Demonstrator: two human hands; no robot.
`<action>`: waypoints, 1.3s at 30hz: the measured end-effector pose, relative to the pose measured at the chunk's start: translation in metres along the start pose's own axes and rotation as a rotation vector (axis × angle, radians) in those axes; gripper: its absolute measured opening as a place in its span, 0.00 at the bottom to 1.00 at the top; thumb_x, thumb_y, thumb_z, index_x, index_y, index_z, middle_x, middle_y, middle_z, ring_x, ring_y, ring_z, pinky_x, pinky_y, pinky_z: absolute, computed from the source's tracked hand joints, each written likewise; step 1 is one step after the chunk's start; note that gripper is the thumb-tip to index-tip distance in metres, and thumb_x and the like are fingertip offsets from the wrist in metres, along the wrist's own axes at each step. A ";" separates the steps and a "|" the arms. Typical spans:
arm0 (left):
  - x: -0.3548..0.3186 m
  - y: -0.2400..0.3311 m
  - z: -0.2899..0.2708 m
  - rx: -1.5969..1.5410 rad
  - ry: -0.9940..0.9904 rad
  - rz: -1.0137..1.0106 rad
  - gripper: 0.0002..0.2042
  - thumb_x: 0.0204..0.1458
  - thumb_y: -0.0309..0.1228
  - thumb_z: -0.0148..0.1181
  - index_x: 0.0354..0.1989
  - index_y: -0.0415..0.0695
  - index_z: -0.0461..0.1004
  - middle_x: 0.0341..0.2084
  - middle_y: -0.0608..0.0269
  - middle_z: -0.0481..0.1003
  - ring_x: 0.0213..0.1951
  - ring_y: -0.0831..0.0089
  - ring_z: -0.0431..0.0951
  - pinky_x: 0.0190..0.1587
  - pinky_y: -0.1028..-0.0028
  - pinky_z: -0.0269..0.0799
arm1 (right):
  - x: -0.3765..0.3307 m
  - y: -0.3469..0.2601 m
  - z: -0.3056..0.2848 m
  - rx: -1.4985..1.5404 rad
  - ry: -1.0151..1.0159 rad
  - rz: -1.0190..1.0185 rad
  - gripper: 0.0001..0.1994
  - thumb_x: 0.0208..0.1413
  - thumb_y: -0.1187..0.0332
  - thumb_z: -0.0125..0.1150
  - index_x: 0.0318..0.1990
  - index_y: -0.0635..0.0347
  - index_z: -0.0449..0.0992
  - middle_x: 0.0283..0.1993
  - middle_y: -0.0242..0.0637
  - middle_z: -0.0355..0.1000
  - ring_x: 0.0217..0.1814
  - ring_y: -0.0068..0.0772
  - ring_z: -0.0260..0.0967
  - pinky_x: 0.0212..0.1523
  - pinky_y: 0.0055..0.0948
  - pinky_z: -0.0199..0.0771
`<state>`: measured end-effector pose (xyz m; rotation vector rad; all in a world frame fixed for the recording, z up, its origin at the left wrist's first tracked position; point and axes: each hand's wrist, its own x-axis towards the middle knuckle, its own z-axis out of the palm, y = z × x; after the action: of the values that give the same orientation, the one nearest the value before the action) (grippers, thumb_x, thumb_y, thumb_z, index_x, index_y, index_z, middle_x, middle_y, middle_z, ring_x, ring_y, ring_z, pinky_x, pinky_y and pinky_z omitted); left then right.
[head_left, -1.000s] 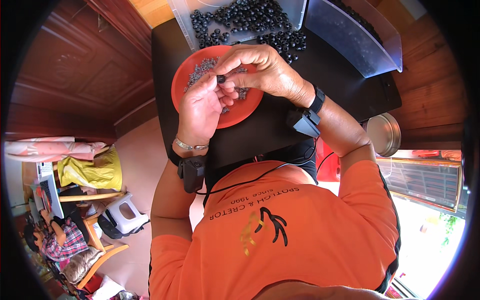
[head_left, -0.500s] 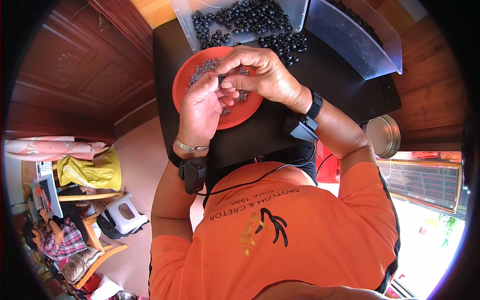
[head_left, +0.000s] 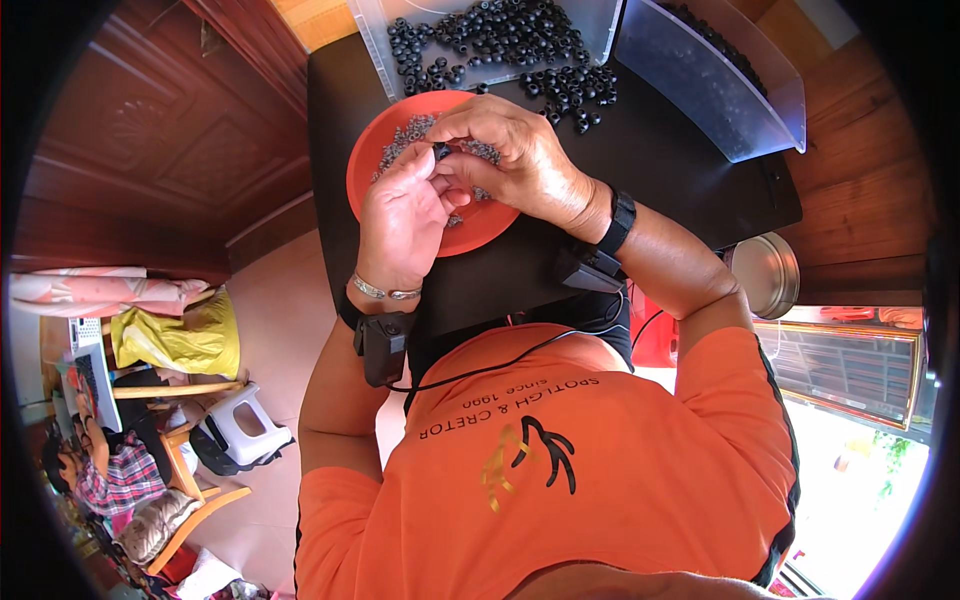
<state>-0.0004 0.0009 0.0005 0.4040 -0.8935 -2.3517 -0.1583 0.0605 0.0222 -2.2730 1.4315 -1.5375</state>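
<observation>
Over an orange-red plate (head_left: 360, 188), both hands meet at a small black part (head_left: 441, 151), which is mostly covered by fingers. My left hand (head_left: 398, 218) is palm up, with its thumb and fingertips closed on the part. Thumb and forefinger of my right hand (head_left: 535, 165) pinch it from the other side. Small grey metal pieces (head_left: 400, 137) lie heaped in the plate, partly hidden under the hands. Beyond the plate, many round black parts (head_left: 570, 88) are spilled on the dark table (head_left: 600, 170) beside the mouth of a clear plastic bin (head_left: 372, 50).
A second translucent bin (head_left: 690, 85) with black parts stands at the far right of the table. A round tin (head_left: 765, 275) is beside my right elbow. Off to the left are a white stool (head_left: 245, 425), a wooden chair (head_left: 185, 460) and another person (head_left: 125, 475) in a checked shirt.
My right hand has turned and dropped slightly, its fingers curling closer around the black part. My left hand stays nearly in place. The other person's arm has shifted.
</observation>
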 end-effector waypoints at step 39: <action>-0.152 0.032 0.167 0.140 -0.511 0.590 0.03 0.48 0.30 0.64 0.29 0.50 0.76 0.32 0.64 0.73 0.38 0.62 0.73 0.35 0.76 0.72 | -0.003 0.044 -0.121 -0.549 0.000 0.244 0.07 0.48 0.71 0.60 0.32 0.64 0.78 0.32 0.48 0.75 0.36 0.49 0.73 0.38 0.37 0.73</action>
<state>0.0550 0.1596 0.1548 -0.3895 -1.2119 -1.8591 -0.2783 0.0888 0.0598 -2.2157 2.2573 -1.1772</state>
